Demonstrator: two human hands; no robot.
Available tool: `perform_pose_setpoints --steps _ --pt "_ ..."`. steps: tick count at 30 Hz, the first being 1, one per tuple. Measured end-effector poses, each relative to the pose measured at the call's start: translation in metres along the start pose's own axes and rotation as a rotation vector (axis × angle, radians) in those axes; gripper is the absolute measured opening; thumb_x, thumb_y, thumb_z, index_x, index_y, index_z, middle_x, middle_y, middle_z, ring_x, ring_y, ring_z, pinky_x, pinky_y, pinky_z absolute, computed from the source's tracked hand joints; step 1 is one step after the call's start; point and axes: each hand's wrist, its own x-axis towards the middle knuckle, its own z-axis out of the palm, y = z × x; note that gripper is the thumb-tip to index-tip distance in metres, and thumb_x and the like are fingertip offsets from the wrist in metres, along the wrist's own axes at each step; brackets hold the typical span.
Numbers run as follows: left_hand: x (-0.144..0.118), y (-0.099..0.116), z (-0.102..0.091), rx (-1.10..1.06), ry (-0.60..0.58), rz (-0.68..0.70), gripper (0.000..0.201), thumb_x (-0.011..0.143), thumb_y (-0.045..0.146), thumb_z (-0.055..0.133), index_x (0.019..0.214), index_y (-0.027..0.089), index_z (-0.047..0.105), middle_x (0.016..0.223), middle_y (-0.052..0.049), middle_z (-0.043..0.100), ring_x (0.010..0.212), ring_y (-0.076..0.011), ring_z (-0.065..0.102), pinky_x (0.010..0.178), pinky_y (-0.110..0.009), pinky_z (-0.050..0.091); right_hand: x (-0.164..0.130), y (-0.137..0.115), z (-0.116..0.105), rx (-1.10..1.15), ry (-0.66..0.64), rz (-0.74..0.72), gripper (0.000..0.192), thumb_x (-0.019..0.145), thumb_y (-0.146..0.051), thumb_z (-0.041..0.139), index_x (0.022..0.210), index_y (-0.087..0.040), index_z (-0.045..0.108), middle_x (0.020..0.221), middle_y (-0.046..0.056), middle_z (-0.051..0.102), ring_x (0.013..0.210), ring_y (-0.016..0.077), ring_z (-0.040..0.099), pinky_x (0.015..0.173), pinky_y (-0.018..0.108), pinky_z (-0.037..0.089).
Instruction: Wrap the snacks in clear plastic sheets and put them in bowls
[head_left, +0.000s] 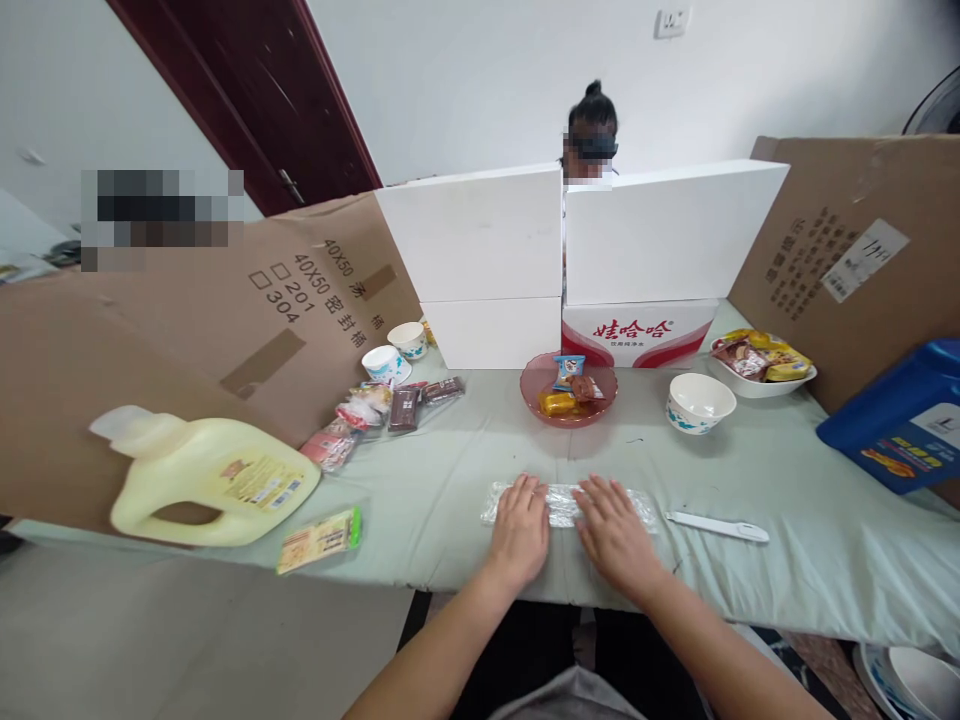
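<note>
A clear plastic bag (568, 505) lies flat on the pale green table cover (750, 480), near the front edge of the table and roughly at its middle. Both hands rest on it, palms down and fingers spread flat — neither one closed around anything: the left hand (520, 533) covers the bag's left-centre part, the right hand (615, 533) its right-centre part, and the bag's two ends show beyond them. Just to the right of the bag lies a white plastic utensil (718, 526), apart from the right hand. Behind the bag stands a pink bowl (568, 391) holding wrapped snacks; to its right, a white patterned bowl (700, 403) and a white dish of snack packets (763, 363). At far left a yellow jug (206, 478) lies on its side, with a small green-edged packet (319, 539) in front of it. White boxes (577, 250) and cardboard sheets enclose the table — a person's head shows behind them.
</note>
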Motion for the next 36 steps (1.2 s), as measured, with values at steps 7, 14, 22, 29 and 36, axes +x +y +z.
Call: perform_pose_setpoints --steps 7,14,22,29,36 --pt "-0.01 -0.012 0.018 0.027 -0.301 0.074 0.066 0.091 0.047 0.049 0.148 0.019 0.03 0.156 -0.012 0.023 0.145 -0.0311 0.018 0.115 -0.054 0.021 -0.017 0.006 0.031 0.023 -0.244 0.035 0.077 0.09 -0.063 0.036 0.147 -0.011 0.032 0.153 0.014 0.029 0.143 0.0306 0.021 0.113 0.051 0.02" --pt "-0.019 -0.057 -0.004 0.106 -0.4 -0.058 0.063 0.095 0.049 0.039 0.15 0.022 0.025 0.158 -0.01 0.014 0.146 -0.03 0.012 0.116 -0.053 0.014 -0.067 0.03 0.029 -0.124 -0.064 0.113 0.078 0.091 -0.061 0.033 0.149 -0.011 0.026 0.152 0.015 0.032 0.142 0.029 0.022 0.113 0.049 0.018" --pt "-0.005 -0.048 -0.002 0.094 -0.353 -0.087 0.052 0.094 0.039 0.046 0.145 0.035 0.036 0.158 -0.005 0.019 0.145 -0.0368 0.007 0.112 -0.061 0.014 -0.12 0.008 0.0 -0.057 0.076 -0.031 0.043 0.089 -0.021 0.046 0.132 -0.021 0.051 0.125 0.008 0.06 0.111 0.0233 0.053 0.097 0.039 0.035" --pt "0.01 -0.017 -0.004 0.006 -0.165 0.085 0.046 0.089 0.026 0.054 0.135 0.025 0.049 0.149 -0.012 0.036 0.139 -0.0381 0.024 0.107 -0.061 0.026 -0.112 0.005 -0.037 0.218 0.113 -0.137 0.03 0.081 -0.008 0.044 0.098 -0.024 0.063 0.101 0.005 0.065 0.101 0.0225 0.056 0.091 0.04 0.04" --pt "-0.038 0.03 -0.002 -0.3 -0.199 0.344 0.03 0.084 0.024 0.059 0.114 0.021 0.06 0.113 -0.008 0.061 0.107 -0.0272 0.052 0.093 -0.046 0.046 -0.074 -0.001 -0.085 0.527 -0.061 -0.261 0.023 0.085 -0.011 0.048 0.103 -0.022 0.059 0.11 0.008 0.065 0.115 0.0224 0.053 0.098 0.039 0.041"
